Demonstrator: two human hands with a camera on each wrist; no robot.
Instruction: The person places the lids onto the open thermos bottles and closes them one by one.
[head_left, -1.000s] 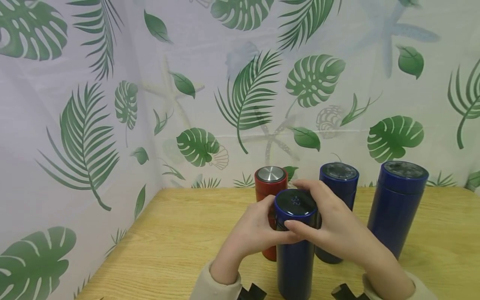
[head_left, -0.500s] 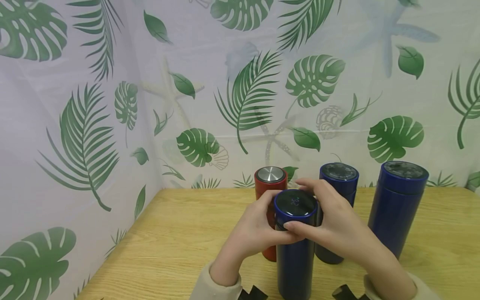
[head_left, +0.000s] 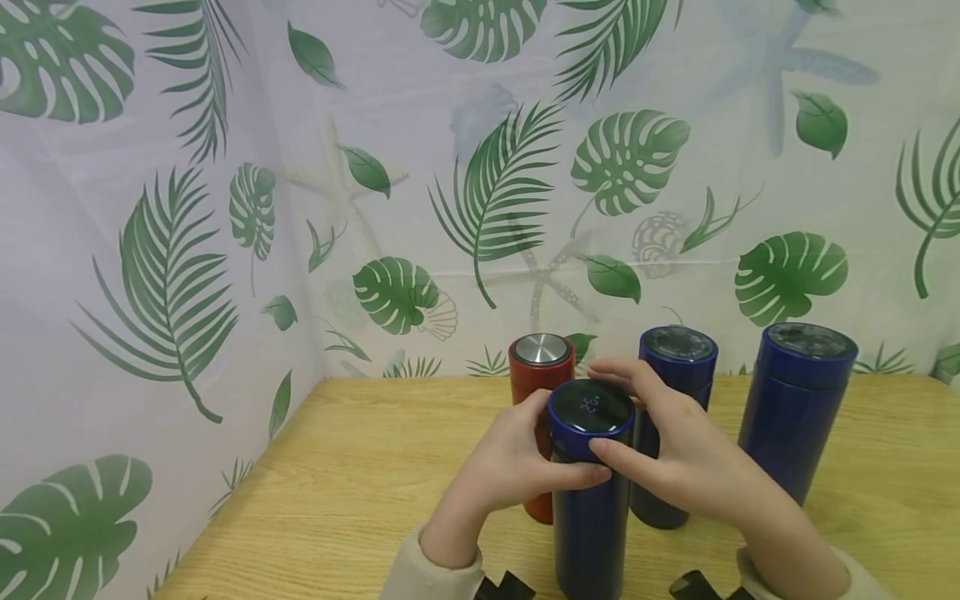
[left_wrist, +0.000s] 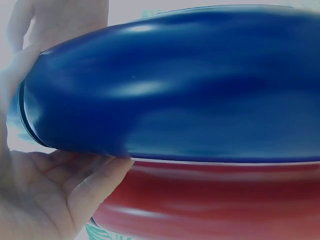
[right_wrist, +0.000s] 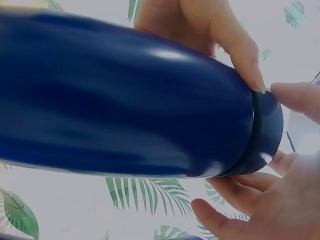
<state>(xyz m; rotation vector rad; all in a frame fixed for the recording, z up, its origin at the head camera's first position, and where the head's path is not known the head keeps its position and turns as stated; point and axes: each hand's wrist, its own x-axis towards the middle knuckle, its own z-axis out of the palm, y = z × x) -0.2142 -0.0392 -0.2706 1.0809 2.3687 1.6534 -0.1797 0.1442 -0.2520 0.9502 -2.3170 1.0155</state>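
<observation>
A dark blue thermos bottle [head_left: 590,533] stands upright near the table's front edge. Its lid [head_left: 591,406] has a glossy black top showing lit digits. My left hand [head_left: 498,458] grips the bottle just below the lid, thumb across the front. With thumb and fingers, my right hand [head_left: 686,442] holds the lid by its blue rim. In the right wrist view, a dark band [right_wrist: 257,117] shows between the lid and the body. A red thermos [head_left: 542,379] with a silver-topped lid stands just behind, partly hidden by the left hand and the blue bottle.
Two more blue thermoses, one behind the right hand [head_left: 678,367] and one farther right [head_left: 791,425], stand on the wooden table [head_left: 360,483]. A leaf-printed sheet [head_left: 420,200] hangs behind and at the left. Black devices [head_left: 506,586] sit at both wrists.
The right thumb has shifted rightward along the lid's rim and the right wrist has moved slightly right. The lid's digits have turned a little. The left hand keeps its place.
</observation>
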